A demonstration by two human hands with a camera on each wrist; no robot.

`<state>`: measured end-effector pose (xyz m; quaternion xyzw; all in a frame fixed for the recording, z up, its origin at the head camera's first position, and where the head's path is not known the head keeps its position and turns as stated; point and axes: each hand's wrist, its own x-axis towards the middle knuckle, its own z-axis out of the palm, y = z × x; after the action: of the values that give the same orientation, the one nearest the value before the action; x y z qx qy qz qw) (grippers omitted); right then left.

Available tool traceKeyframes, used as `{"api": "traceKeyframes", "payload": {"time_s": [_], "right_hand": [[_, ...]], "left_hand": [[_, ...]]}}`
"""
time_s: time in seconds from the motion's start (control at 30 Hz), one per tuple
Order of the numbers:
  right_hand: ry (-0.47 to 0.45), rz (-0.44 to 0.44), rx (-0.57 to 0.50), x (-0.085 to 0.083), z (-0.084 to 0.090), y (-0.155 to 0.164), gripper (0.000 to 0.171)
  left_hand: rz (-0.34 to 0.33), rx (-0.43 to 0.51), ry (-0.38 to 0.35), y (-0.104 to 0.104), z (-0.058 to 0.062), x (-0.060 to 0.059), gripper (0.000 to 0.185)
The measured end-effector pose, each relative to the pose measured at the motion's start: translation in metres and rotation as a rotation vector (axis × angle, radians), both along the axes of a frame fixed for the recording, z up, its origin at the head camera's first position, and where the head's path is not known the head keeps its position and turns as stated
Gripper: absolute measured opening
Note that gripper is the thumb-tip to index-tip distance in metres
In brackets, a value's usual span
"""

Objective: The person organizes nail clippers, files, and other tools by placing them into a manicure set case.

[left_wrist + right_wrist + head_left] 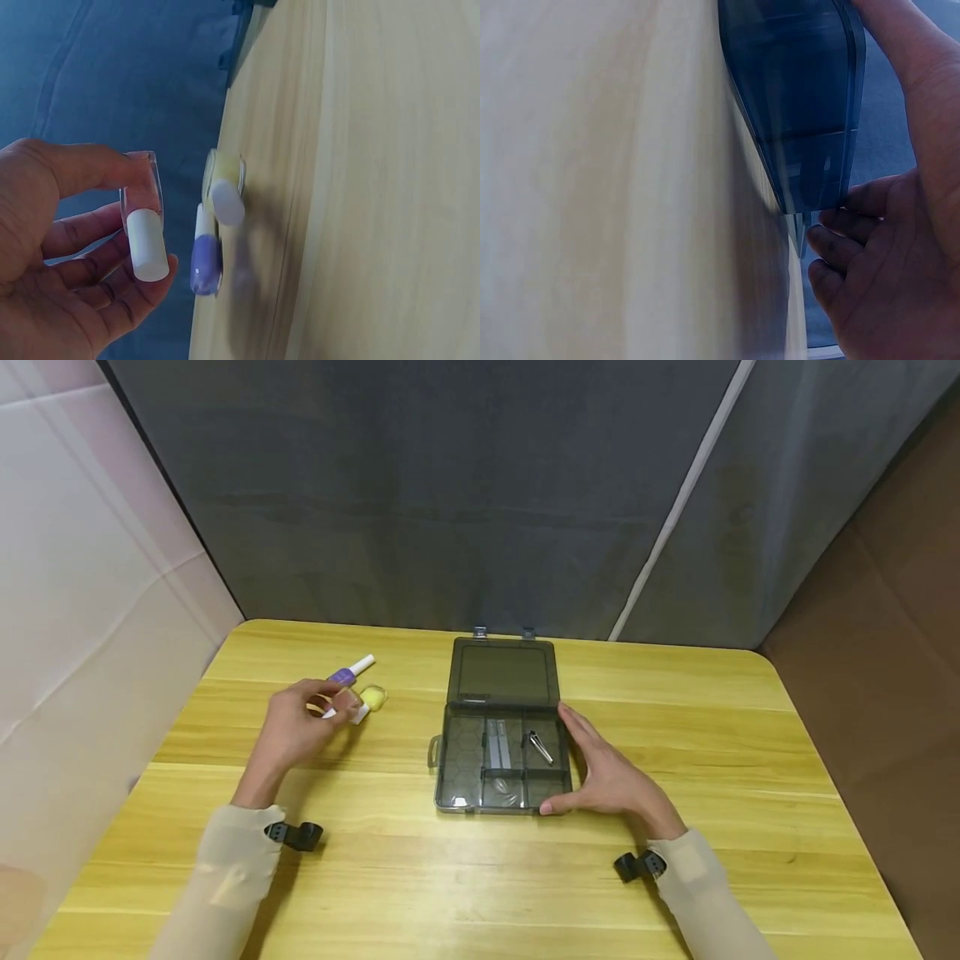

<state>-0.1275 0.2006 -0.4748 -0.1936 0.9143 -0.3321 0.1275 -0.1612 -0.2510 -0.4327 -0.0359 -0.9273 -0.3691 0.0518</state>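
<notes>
My left hand point(339, 707) pinches a small clear bottle with a white cap point(146, 234) between thumb and fingers, just above the table. Beyond it a purple bottle point(347, 674) with a white cap lies on its side, and a small yellow bottle point(372, 696) lies next to it. In the left wrist view the purple bottle point(205, 264) and the yellow bottle point(224, 186) lie close together on the wood. A smoky grey compartment box point(457, 760) stands open at the centre. My right hand point(579, 762) rests against its right side with straight fingers, thumb at the near corner.
The box's lid point(502, 672) lies flat behind it. Its compartments hold a metal nail clipper point(540, 747) and clear flat pieces point(498, 745). The yellow wooden table point(465, 885) is bounded by a grey curtain behind and a pale wall at the left.
</notes>
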Motion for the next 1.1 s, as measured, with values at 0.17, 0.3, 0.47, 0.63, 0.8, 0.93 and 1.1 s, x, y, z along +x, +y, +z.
{"api": "traceKeyframes", "payload": {"time_s": [0.17,0.3,0.47,0.63,0.8,0.93,1.1], "right_hand": [[-0.006,0.002,-0.005,0.000,0.001,0.001,0.147],[-0.018,0.000,-0.006,0.000,0.002,0.002,0.147],[-0.020,-0.004,-0.004,0.001,0.003,0.002,0.147],[-0.028,-0.004,-0.012,0.002,0.001,0.002,0.147],[-0.033,-0.001,-0.020,0.001,0.000,0.000,0.146],[-0.031,0.002,-0.020,0.001,0.001,0.000,0.147],[-0.043,-0.005,-0.022,0.001,0.002,0.000,0.147]], "left_hand": [[-0.013,0.017,0.005,0.010,0.000,-0.002,0.039],[-0.034,0.040,0.004,0.017,-0.002,-0.003,0.036],[-0.050,0.059,-0.011,0.027,-0.004,-0.002,0.037],[-0.076,0.056,-0.013,0.036,-0.007,-0.002,0.038],[-0.093,0.070,0.015,0.047,-0.009,-0.004,0.037],[-0.115,0.095,0.029,0.059,-0.008,-0.004,0.037],[-0.133,0.111,0.025,0.073,-0.003,-0.004,0.036]]}}
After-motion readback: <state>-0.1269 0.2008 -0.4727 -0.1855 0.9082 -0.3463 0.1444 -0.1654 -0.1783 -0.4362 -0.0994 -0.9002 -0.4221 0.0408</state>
